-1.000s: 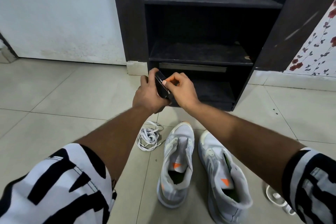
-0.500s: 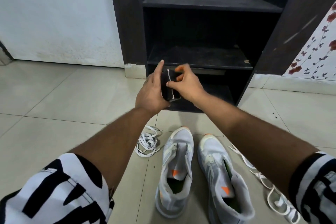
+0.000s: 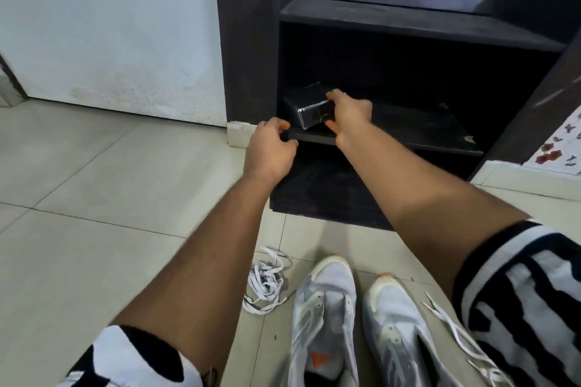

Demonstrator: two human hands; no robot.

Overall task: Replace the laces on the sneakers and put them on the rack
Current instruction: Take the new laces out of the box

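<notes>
Two grey-white mesh sneakers stand unlaced on the pale tiled floor, well short of the dark wooden shoe rack. A bundled white lace lies left of them; a loose white lace trails to their right.

Right hand: fingers curled round a small black box at the middle shelf's front edge. Left hand: fingers loosely curled, apparently holding nothing, just below that shelf edge.

Risks: box overhangs the lip, so an early release may tip it off; a box parked there could crowd the shelf space meant for the sneakers.

Unclear: box contents, lower shelf interior in shadow, sneaker heels cut off, right lace partly under the sleeve.
</notes>
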